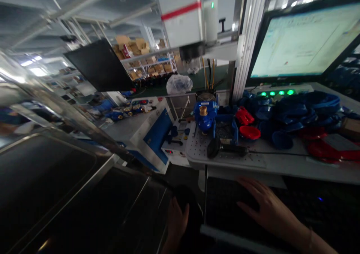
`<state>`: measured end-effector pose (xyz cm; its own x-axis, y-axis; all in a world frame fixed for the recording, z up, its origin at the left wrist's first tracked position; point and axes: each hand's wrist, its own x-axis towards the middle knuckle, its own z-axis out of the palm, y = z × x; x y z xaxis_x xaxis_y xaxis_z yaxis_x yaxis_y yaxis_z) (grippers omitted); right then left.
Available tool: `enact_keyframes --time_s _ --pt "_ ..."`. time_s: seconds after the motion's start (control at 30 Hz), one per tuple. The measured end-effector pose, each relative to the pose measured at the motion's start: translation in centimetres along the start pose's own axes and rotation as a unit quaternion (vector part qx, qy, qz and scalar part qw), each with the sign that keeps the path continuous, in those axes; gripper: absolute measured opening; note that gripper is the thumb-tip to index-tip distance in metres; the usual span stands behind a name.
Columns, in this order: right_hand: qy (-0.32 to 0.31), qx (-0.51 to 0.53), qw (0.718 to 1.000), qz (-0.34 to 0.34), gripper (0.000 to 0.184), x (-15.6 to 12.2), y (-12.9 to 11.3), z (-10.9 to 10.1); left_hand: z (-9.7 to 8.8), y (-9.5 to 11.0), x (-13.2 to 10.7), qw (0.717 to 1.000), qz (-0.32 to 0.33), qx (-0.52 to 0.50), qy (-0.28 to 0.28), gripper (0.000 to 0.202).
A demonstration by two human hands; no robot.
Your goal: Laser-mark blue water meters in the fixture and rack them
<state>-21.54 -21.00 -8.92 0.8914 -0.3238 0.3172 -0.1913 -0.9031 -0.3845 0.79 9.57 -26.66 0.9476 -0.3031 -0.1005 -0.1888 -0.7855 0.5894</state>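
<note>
My right hand (266,205) is low on the right, its fingers spread over the dark surface (222,197) of the tray below the bench edge. The tray is too dark to tell whether keys lie under the fingertips. My left hand (177,218) is at the bottom middle, thumb and fingers apart, beside a dark rounded shape (187,196) that I cannot make out. I see nothing held in either hand. A black handheld scanner (227,149) with a cable lies on the bench edge, beyond my right hand.
A blue valve-like body with a brass fitting (204,113) stands on the perforated bench (194,149). Blue parts (306,106) and red caps (249,132) crowd the right side. A lit monitor (306,40) stands behind them. Metal trays (84,194) fill the lower left.
</note>
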Motion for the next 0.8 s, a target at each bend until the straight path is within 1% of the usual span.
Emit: enact_keyframes --time_s 0.03,0.07,0.13,0.2,0.27,0.4,0.53,0.63,0.8 --pt "-0.029 0.008 1.0 0.003 0.064 0.3 -0.3 -0.1 -0.1 0.2 0.2 1.0 -0.003 0.01 -0.011 0.067" --pt "-0.045 0.013 0.999 0.006 0.07 0.6 -0.6 -0.2 0.1 0.2 0.5 0.999 -0.012 0.032 -0.02 0.076" --pt "-0.085 0.02 0.996 0.009 0.079 1.2 -0.8 0.0 1.0 -0.2 1.0 0.995 -0.036 0.087 -0.046 0.087" --pt "-0.118 0.02 0.993 0.002 0.085 1.5 -0.9 0.1 2.0 -0.8 1.2 0.99 -0.035 0.121 -0.061 0.089" --pt "-0.146 0.015 0.989 -0.003 0.09 1.6 -1.1 0.2 2.5 -1.2 1.1 0.987 -0.028 0.14 -0.071 0.09" --pt "-0.178 0.004 0.984 -0.003 0.098 1.3 -1.2 0.2 2.2 -1.2 1.0 0.983 -0.034 0.159 -0.081 0.091" --pt "-0.183 0.002 0.983 -0.007 0.098 1.2 -1.1 0.6 2.0 -1.1 1.0 0.982 -0.033 0.17 -0.078 0.091" --pt "-0.181 0.001 0.983 -0.013 0.097 1.6 -1.2 0.6 2.1 -1.2 1.1 0.981 -0.042 0.169 -0.086 0.092" --pt "-0.166 -0.008 0.985 -0.044 0.071 3.1 -2.1 0.6 2.5 -1.5 1.1 0.982 -0.038 0.165 -0.079 0.091"
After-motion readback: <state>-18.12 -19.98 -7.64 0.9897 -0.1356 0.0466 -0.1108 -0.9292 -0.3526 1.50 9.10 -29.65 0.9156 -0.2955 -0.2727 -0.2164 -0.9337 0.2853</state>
